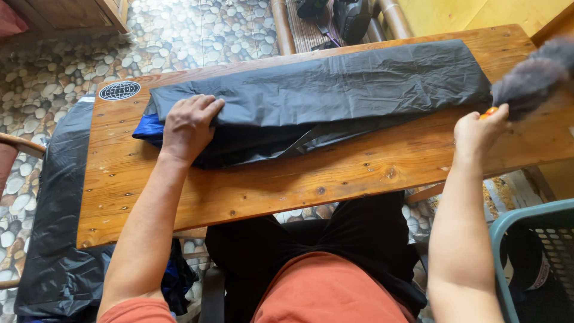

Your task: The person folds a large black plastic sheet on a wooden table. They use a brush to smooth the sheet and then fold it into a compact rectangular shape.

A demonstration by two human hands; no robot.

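Pressing flat on the folded dark grey garment [323, 96], the person's left hand [188, 125] lies palm down in the left centre of the frame, fingers spread and released rather than gripping anything; the garment stretches as a long creased bundle across the upper middle of the frame, on the wooden table [335, 179], running from beside the left hand to the upper right; a blue lining [145, 128] peeks out from under its left end, just beside the wrist; a pale strap [302, 140] lies along its lower fold near the middle.

At the right of the frame the right hand [478, 128] is clenched around a small orange handle [489, 112]; from that handle a fluffy grey duster head [532, 75] rises toward the upper right corner, blurred, its tip close to the right end of the garment; whether it touches the cloth I cannot tell.

On the table's upper left corner sits a round black-and-white globe sticker [119, 90]; a black plastic sheet [57, 209] hangs down the left side of the frame below the table's edge; at the lower right stands a teal mesh basket [526, 239], well apart from the garment; a pebble-patterned floor [197, 36] fills the upper left; the person's orange shirt [323, 287] shows at the bottom centre.
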